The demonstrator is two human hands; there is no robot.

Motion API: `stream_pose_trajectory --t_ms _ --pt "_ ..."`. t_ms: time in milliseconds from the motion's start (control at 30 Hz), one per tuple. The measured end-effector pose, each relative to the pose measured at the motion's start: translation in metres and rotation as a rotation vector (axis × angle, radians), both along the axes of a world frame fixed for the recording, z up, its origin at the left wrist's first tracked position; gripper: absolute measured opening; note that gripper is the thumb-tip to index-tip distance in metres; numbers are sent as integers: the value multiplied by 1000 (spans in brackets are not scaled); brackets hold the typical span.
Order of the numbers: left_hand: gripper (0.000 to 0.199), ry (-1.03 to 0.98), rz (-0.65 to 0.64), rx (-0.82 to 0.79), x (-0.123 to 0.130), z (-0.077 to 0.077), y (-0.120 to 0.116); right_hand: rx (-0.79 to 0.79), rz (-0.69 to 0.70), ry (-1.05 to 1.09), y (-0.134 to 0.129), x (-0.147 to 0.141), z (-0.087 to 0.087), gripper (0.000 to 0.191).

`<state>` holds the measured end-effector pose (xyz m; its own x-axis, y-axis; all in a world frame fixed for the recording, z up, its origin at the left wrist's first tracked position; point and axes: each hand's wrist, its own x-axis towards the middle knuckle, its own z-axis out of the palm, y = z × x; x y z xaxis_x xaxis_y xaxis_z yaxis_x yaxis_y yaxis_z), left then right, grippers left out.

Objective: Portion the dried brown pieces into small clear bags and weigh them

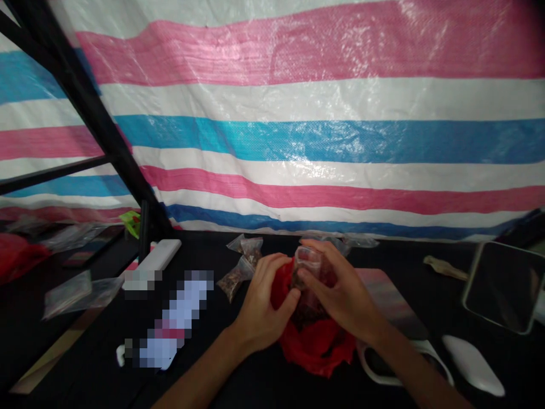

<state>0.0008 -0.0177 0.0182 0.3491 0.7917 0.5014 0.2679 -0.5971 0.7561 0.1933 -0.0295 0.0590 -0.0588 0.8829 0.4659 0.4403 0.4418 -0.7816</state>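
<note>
A small clear plastic bag [307, 258] with some brown material in it is held upright by my right hand [340, 284], its fingers closed round the bag's right side and front. Below it lies an opened red plastic bag [317, 346] with dark brown loose material inside. My left hand [264, 307] is at the red bag's left side, its fingers curled against the red plastic and its thumb near the bottom of the clear bag. Filled small bags [232, 279] lie to the left, beyond my left hand.
A phone-like object [176, 321], partly pixelated, and a white box [164, 255] lie left. On the right are a flat pinkish case [392, 301], a white mouse [473, 363] and a dark-screened device [504, 287]. A striped sheet [319, 136] hangs behind the black table.
</note>
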Motion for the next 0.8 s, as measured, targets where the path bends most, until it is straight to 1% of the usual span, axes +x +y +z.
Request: stream_pose_trajectory --t_ms 67,167,233,267,367,467,533,600,700,733,800 --pt "42 -86 -58 -114 2 -2 -1 -85 81 35 -4 -5 -8 48" --pt "35 -212 -71 -259 6 -7 1 -249 212 148 -13 -3 -19 60" --pt "27 -272 -65 -337 8 -9 4 -321 227 241 -16 0 -22 63" --pt "26 -289 -61 -374 8 -10 5 -338 206 279 -16 0 -22 59" --pt "31 -277 -63 -453 7 -10 7 -335 110 346 -13 -1 -24 43" --pt "37 -269 -17 -459 5 -9 7 -304 44 350 -10 -2 -26 37" --pt "38 -284 -10 -459 5 -9 5 -270 22 342 -11 -2 -27 35" --pt "34 -322 -60 -482 6 -9 4 -241 24 342 -13 -3 -27 33" --pt "31 -361 -182 -551 9 -10 3 -235 54 349 -16 -5 -27 33" --pt "31 -363 -199 -573 9 -10 3 -236 66 349 -17 -6 -26 35" --pt "31 -354 -187 -596 10 -11 4 -246 82 341 -17 -8 -27 41"
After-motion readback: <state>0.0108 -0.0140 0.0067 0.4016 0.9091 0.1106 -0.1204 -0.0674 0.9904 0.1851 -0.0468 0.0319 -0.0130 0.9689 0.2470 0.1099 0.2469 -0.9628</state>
